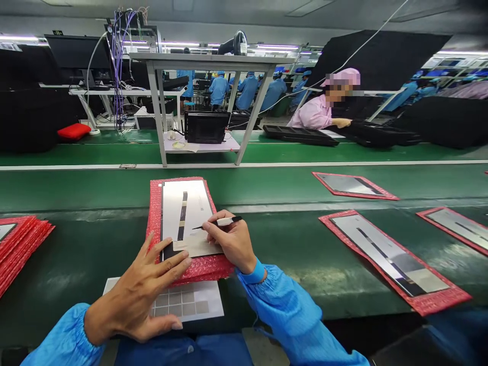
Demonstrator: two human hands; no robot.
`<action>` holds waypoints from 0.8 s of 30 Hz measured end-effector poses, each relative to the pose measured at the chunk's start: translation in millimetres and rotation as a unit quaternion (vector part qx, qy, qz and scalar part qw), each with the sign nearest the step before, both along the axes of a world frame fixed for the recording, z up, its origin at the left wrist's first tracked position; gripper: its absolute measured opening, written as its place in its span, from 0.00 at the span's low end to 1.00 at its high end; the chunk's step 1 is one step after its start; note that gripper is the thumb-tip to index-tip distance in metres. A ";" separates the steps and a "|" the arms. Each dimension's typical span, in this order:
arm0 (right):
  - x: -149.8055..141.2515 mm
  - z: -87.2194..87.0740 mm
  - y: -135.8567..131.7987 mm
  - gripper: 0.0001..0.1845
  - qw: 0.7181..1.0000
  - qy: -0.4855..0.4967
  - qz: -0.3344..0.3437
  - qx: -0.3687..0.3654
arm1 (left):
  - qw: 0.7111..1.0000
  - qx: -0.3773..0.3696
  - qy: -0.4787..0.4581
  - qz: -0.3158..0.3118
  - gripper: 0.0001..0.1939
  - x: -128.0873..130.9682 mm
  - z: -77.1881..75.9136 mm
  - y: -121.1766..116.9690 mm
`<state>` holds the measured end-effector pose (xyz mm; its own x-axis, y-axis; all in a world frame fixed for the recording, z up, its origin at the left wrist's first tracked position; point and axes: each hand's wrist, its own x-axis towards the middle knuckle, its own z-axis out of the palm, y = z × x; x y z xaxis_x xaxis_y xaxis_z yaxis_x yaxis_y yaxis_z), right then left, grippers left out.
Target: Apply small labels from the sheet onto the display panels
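Observation:
A silvery metal panel [192, 203] with a dark strip down its middle lies on a stack of red bubble-wrap sheets [154, 218] in front of me. My right hand [232, 241] pinches thin tweezers [219, 222], their tip resting on the panel's near half. My left hand [147, 292] lies open with fingers spread, fingertips pressing the panel's near left corner. A white sheet with a grid of grey squares [190, 302] sits under that hand at the near edge.
More panels on red wrap [392, 259], [353, 184], [455, 229] lie to the right on the green belt [95, 190]. A red stack [19, 244] sits at left. Across the belt stands a grey frame table [206, 63]; a person in pink [316, 112] works beyond.

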<state>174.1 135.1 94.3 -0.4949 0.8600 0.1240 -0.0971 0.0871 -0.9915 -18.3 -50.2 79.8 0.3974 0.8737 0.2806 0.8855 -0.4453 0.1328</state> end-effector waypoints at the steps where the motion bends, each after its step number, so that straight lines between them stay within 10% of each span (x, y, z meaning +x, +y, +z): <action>1: 3.4 1.0 0.5 0.16 1.000 0.011 -0.008 -0.001 | 1.000 0.006 -0.008 0.001 0.50 -1.8 -1.4 -1.4; 17: 49.3 -13.4 -3.1 0.13 0.994 0.034 -0.088 0.054 | 0.994 0.035 -0.089 0.051 0.43 6.6 6.5 10.6; 24: 65.4 -23.9 -2.2 0.13 0.989 -0.066 -0.089 0.103 | 0.856 0.018 -0.399 0.329 0.21 -27.4 -14.7 23.6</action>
